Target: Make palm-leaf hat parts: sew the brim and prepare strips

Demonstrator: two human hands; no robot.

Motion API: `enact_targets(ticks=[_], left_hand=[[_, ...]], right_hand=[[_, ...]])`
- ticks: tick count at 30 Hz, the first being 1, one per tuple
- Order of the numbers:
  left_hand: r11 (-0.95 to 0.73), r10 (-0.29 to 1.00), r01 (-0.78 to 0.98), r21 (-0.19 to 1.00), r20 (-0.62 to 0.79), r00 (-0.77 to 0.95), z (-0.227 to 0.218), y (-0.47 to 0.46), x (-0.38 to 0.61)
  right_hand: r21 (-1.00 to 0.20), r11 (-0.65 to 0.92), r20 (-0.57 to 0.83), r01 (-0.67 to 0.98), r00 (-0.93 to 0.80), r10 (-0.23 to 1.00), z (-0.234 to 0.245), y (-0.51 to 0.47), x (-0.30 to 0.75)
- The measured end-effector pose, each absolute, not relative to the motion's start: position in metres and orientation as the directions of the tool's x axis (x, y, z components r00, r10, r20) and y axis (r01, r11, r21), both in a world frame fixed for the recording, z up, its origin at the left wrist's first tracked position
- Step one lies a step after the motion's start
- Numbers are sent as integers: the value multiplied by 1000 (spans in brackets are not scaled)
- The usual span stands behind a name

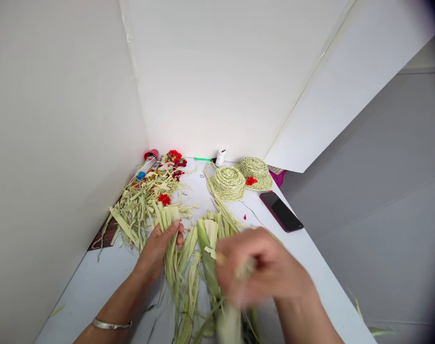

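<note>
Pale green leaf strips (169, 222) hang in a long bunch from the left hand (156, 251), its grip clenched around them, with a metal bangle (111, 325) on that wrist. The right hand (260, 267) is blurred by motion. Its fingers curl over the bunch nearest them, but I cannot tell whether that grip is closed or loose. Below and between the hands, more strips (207, 248) stand and trail across the white worktop (92, 291), running back toward the person and passing under the right hand.

Left of the hands, a heap of shredded scraps (135, 215) spreads toward the corner, with red flowers (174, 156) beyond and among it. Farther along the worktop sit two small woven hats (226, 184), side by side and touching, one with a red flower (251, 181) on its brim. A white spool (221, 157) stands just behind them against the wall. A dark phone (281, 211) lies near the right edge.
</note>
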State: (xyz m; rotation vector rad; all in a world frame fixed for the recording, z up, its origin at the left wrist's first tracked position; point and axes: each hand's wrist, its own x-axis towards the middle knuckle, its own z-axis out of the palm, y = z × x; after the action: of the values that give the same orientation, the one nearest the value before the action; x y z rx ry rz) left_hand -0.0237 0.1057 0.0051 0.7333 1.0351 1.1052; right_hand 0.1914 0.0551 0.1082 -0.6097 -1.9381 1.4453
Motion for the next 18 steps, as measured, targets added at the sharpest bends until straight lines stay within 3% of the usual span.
enact_targets(ticks=[2,5,8,10,14,18], left_hand=[[335,932,-357,872,-252,261,5,103,-26],[319,896,-315,894,-175,408,4,103,-30],[331,891,-257,908,-211,402,7,106,-32],[368,901,-280,887,-266,342,10,108,-31],[361,919,-358,861,-265,291,16,108,-30],[316,935,-332,889,-231,271,16,109,-32]], right_hand=[[-934,295,160,203,-503,850,91,76,157],[-849,336,188,408,-360,914,61,97,128],[-813,346,222,468,-301,928,41,106,130],[-716,354,259,602,-242,935,34,109,137],[-372,506,198,778,-466,862,23,113,141],[-192,623,113,758,-613,782,12,113,135]])
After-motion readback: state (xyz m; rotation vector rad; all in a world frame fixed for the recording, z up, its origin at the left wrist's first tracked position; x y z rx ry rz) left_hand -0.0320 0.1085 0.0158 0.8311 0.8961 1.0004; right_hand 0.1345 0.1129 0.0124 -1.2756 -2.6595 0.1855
